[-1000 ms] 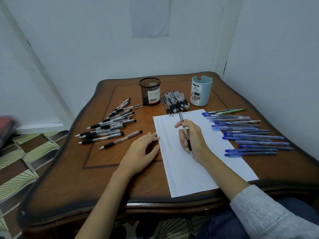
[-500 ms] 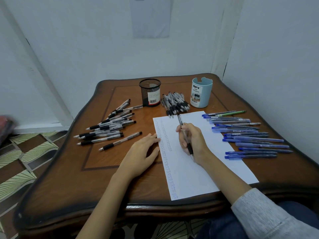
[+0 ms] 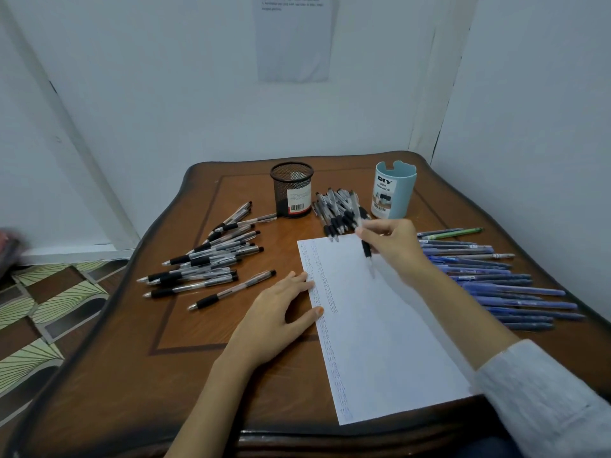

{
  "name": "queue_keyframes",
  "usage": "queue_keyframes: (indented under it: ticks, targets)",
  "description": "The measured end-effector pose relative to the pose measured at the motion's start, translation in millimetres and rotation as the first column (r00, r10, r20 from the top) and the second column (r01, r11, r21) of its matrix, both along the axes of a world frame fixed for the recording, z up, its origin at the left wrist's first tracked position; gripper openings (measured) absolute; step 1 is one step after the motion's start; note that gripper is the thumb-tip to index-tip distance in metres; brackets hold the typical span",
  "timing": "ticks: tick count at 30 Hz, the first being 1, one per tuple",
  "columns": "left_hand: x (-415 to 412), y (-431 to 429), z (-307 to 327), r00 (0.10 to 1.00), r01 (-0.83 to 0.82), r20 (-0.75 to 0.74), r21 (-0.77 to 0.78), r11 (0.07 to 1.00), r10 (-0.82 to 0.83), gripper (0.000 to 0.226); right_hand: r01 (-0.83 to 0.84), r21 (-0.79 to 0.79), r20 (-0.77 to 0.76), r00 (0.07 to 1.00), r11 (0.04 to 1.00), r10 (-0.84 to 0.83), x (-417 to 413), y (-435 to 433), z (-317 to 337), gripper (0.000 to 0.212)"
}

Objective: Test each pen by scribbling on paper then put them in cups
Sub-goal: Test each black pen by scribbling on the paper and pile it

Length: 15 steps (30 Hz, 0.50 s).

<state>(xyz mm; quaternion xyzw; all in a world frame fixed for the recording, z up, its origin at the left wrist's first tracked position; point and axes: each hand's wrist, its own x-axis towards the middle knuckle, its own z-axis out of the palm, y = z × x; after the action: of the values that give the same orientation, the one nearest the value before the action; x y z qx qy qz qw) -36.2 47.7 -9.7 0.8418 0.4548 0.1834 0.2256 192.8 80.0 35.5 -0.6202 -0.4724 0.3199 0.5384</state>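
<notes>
Our right hand (image 3: 395,247) has its fingers (image 3: 367,233) clamped on a black-grip pen (image 3: 366,248), tip down over the paper's (image 3: 380,325) top edge. Left hand (image 3: 276,317) lies flat, fingers released, pinning the paper's left edge to the surface (image 3: 139,375). Mesh cup (image 3: 292,190) and blue cup (image 3: 393,191) stand behind.

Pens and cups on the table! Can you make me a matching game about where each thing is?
Things:
1. black mesh cup
2. light blue cup
3. blue pens
4. left hand

Places:
A. in a row to the right of the paper
B. flat on the paper's left edge
C. far side of the table, left of the small heap of black pens
D. far side of the table, right of the small heap of black pens

Pairs: 1-C, 2-D, 3-A, 4-B
</notes>
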Motion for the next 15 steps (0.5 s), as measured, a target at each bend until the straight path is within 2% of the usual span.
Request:
queue_keyframes:
  ticks: [3, 7, 11, 15]
  targets:
    - [-1, 2, -1, 1.000, -0.004, 0.021, 0.005, 1.000, 0.004, 0.056, 0.135, 0.055, 0.179, 0.974, 0.989, -0.142, 10, 34, 11, 0.024]
    - [-3, 2, -3, 0.997, -0.003, 0.080, 0.003, 1.000, 0.003, 0.057, 0.204, 0.108, 0.380, 0.896, 0.973, -0.230, 14, 77, 12, 0.018]
    - [-2, 4, -4, 0.996, -0.009, 0.090, -0.012, 1.000, 0.010, 0.058, 0.170, 0.093, 0.529, 0.826, 0.981, -0.193, 10, 108, 5, 0.012]
    - [-3, 5, -5, 0.996, -0.009, 0.093, -0.028, 1.000, 0.011, 0.058, 0.129, -0.007, 0.637, 0.765, 0.992, -0.095, 12, 119, -5, 0.013]
